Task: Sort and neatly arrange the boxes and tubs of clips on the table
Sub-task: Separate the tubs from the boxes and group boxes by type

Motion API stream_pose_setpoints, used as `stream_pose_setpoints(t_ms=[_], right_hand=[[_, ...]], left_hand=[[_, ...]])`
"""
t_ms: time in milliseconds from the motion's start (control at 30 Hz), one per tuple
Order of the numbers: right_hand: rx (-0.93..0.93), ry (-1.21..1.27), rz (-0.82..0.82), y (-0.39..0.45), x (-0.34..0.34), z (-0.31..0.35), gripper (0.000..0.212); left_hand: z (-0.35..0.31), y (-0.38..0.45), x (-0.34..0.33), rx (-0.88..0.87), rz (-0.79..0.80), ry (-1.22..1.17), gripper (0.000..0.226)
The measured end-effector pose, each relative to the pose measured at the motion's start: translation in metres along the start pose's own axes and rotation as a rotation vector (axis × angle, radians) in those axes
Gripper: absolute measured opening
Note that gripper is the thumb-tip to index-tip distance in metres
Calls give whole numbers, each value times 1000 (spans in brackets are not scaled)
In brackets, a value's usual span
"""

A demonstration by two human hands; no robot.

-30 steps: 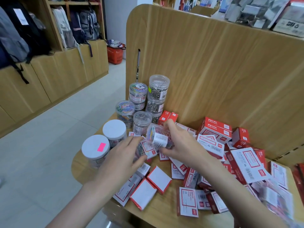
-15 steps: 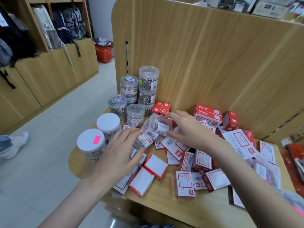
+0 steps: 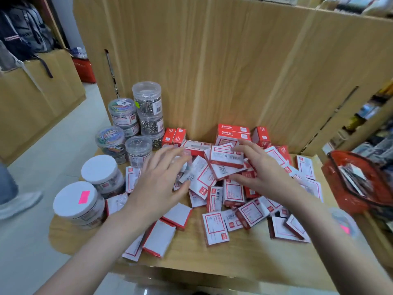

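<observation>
Head: clear tubs prob. hold metal clips.

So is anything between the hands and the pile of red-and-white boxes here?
Nothing visible. The left hand and right hand hover open directly over the pile of red-and-white boxes; the tubs stand off to the left.

A single head-worn wide-angle camera looks forward and steeply down from close above the light wooden bench, facing its tall wooden back panel. Both forearms enter from the bottom edge; pale floor shows at left.
</observation>
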State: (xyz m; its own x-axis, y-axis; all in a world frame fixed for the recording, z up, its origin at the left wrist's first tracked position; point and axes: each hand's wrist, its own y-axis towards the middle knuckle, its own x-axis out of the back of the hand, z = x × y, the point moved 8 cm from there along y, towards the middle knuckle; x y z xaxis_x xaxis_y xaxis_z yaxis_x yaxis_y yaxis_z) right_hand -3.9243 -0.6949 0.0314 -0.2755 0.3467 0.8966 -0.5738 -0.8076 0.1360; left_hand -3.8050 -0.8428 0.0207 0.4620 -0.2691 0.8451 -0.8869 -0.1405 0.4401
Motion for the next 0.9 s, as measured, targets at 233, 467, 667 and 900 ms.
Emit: stream_pose_setpoints(t_ms=[233, 467, 667, 900], right_hand=[[310, -165, -103, -13, 1, 43, 42], [474, -446, 301, -41, -64, 59, 71], [372, -83, 388, -24, -50, 61, 63], [57, 429, 58, 67, 8, 55, 48]], left_hand=[[9, -2, -7, 18, -2, 64, 43], [12, -17, -7, 16, 16, 30, 44], [15, -20, 3, 71, -37, 5, 42], [26, -37, 14, 158, 5, -45, 48]])
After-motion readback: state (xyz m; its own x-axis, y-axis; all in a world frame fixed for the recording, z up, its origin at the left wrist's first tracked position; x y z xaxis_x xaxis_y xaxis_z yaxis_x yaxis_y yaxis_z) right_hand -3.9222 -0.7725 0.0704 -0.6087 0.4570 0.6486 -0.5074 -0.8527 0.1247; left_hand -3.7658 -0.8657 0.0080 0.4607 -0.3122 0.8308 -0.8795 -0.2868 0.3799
